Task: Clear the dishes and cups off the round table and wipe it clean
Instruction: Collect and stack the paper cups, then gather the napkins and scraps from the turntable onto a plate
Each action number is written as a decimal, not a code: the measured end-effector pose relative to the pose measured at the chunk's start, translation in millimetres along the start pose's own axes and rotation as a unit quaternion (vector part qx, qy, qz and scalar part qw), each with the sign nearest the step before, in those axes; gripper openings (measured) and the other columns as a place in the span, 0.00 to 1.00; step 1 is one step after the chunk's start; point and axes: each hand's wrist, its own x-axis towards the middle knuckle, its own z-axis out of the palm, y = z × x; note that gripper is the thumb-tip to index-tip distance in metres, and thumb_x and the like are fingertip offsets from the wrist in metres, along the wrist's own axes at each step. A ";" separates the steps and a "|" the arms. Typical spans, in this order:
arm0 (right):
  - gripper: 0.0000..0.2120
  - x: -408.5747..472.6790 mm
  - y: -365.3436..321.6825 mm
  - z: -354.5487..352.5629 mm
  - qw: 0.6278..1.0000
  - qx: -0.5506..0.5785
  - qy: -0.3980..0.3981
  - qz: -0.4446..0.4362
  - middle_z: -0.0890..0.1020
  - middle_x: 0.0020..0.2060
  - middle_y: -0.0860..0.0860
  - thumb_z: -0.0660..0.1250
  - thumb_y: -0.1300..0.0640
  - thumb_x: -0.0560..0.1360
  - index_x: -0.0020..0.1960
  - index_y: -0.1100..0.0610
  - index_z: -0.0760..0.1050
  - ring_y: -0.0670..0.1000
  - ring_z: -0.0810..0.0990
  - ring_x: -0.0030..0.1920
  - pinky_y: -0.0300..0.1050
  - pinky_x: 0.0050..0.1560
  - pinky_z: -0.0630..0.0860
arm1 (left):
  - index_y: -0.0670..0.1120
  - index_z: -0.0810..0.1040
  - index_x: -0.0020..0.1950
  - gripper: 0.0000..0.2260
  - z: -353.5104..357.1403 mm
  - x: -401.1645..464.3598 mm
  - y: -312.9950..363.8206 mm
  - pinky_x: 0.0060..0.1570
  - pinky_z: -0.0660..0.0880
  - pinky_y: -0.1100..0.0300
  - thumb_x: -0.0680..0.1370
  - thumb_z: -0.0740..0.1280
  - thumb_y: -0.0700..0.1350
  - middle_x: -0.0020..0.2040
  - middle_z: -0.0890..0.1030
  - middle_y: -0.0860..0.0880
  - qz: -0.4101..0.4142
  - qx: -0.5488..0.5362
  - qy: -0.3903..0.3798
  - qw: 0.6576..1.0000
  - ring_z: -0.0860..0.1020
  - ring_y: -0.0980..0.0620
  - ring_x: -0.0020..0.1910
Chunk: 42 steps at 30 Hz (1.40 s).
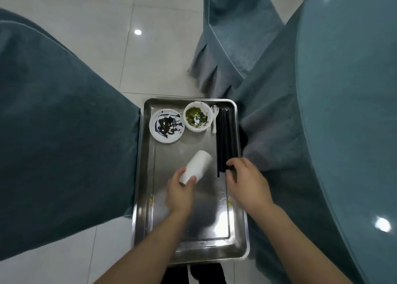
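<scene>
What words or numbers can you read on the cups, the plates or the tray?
None can be read.
Stack of white paper cups held by the left hand: plain, no print.
White round plate and white bowl: only dark and green food smears.
Rectangular steel tray: bare metal, no stamp visible.
Black chopsticks under the right hand: no markings visible.

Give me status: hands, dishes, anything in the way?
Left hand grips stacked cups; right hand grips chopsticks. Dirty plate, bowl, spoon on tray. Nothing in the way.
</scene>
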 end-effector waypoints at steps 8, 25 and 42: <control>0.12 54.5 23.4 34.4 0.999 0.030 0.006 -0.008 0.77 0.60 0.45 0.63 0.51 0.82 0.65 0.49 0.75 0.47 0.78 0.57 0.50 0.55 0.79 | 0.54 0.73 0.61 0.15 74.9 62.7 -0.4 0.47 0.69 0.61 0.77 0.73 0.50 0.58 0.81 0.51 0.004 -0.021 0.033 0.999 0.80 0.49 0.52; 0.11 65.3 28.1 24.9 0.999 0.012 0.038 0.010 0.77 0.57 0.49 0.64 0.53 0.81 0.62 0.52 0.76 0.51 0.78 0.53 0.48 0.49 0.76 | 0.62 0.71 0.56 0.20 94.8 72.7 17.9 0.57 0.77 0.48 0.70 0.75 0.61 0.57 0.80 0.57 0.009 0.077 -0.040 0.996 0.81 0.52 0.55; 0.12 -105.3 -42.7 -176.7 0.986 0.008 0.133 0.098 0.79 0.58 0.53 0.63 0.51 0.80 0.61 0.53 0.76 0.59 0.79 0.56 0.54 0.51 0.78 | 0.61 0.72 0.72 0.18 -81.8 -156.2 232.9 0.64 0.68 0.48 0.82 0.61 0.58 0.68 0.75 0.55 0.451 0.442 -0.053 0.774 0.73 0.51 0.68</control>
